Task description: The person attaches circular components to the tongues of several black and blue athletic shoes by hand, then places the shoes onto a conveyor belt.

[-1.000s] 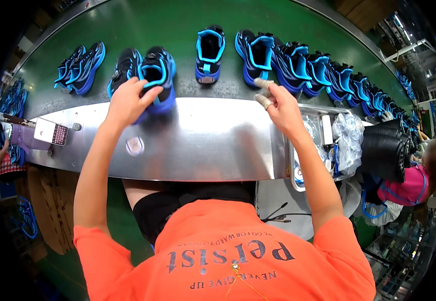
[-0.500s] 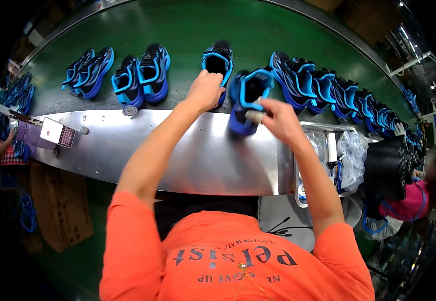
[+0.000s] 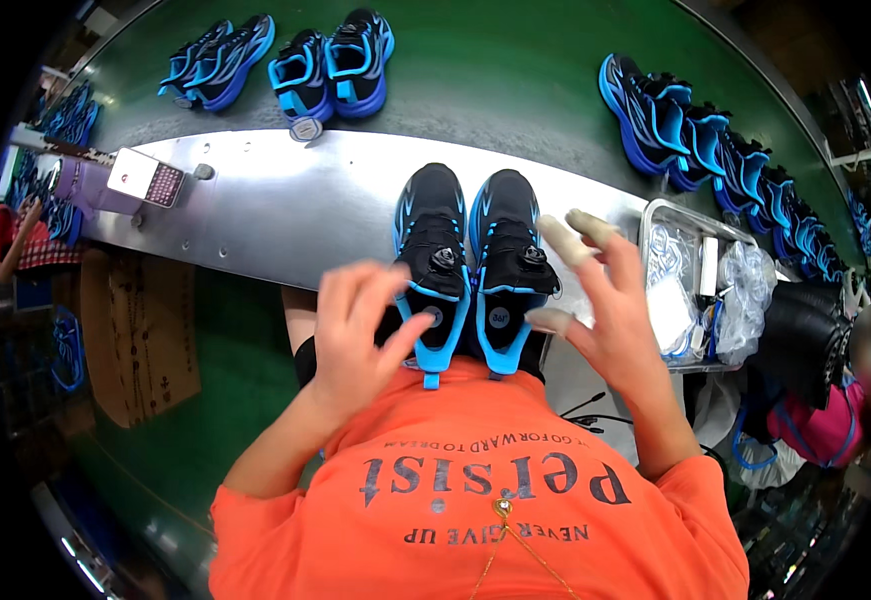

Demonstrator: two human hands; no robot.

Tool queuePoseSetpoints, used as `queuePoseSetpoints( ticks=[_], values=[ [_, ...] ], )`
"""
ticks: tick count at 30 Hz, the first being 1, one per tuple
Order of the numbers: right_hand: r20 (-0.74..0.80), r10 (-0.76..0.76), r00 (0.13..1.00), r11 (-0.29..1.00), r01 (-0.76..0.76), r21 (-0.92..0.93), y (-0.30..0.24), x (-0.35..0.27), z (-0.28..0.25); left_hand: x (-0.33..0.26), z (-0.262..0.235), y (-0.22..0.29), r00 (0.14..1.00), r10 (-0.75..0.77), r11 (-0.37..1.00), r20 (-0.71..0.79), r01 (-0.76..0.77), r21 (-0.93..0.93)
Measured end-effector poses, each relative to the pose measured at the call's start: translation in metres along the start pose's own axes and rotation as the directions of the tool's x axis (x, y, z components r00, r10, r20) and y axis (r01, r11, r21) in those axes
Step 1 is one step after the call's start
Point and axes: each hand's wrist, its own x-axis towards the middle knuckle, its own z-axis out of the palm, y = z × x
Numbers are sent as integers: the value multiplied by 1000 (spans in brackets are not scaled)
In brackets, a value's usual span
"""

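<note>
Two black sneakers with bright blue trim stand side by side before me, toes pointing away: a left shoe (image 3: 431, 212) and a right shoe (image 3: 504, 208). Each has a round dial on its tongue and a pale round label on the insole. My left hand (image 3: 353, 335) is open beside the left shoe, slightly blurred, its thumb over the collar. On the other side, my right hand (image 3: 610, 305) is open with fingers spread, and pale covers sit on several fingertips. Its thumb is close to the right shoe's collar; whether either hand touches a shoe I cannot tell.
Beyond the metal ledge (image 3: 265, 190) runs a green belt (image 3: 495, 70). Two pairs of sneakers (image 3: 330, 70) stand on it at left, a long row (image 3: 655, 120) at right. A tray (image 3: 655, 215) holds clear plastic bags (image 3: 743, 290). A small white-and-purple device (image 3: 145, 178) is at left.
Both shoes have come from the belt toward me and now stand together at the ledge's near side. My hands have let go of them and opened. The view has shifted.
</note>
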Motion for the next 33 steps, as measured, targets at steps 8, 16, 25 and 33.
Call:
queuePoseSetpoints(
  ticks=[8,16,25,33],
  values=[
    [69,6,998,977,-21,214,31,-1,39,35,40,-19,976,121,993,180,-120,-21],
    [202,61,977,979,-98,178,2,-31,24,3,35,0,966,109,988,234,-132,85],
    [277,-168,946,954,227,-197,10,-46,45,10,34,3,981,47,997,186,-57,48],
    [352,-22,936,995,-15,101,31,-13,10,39,31,2,910,-103,975,402,173,-141]
  ],
)
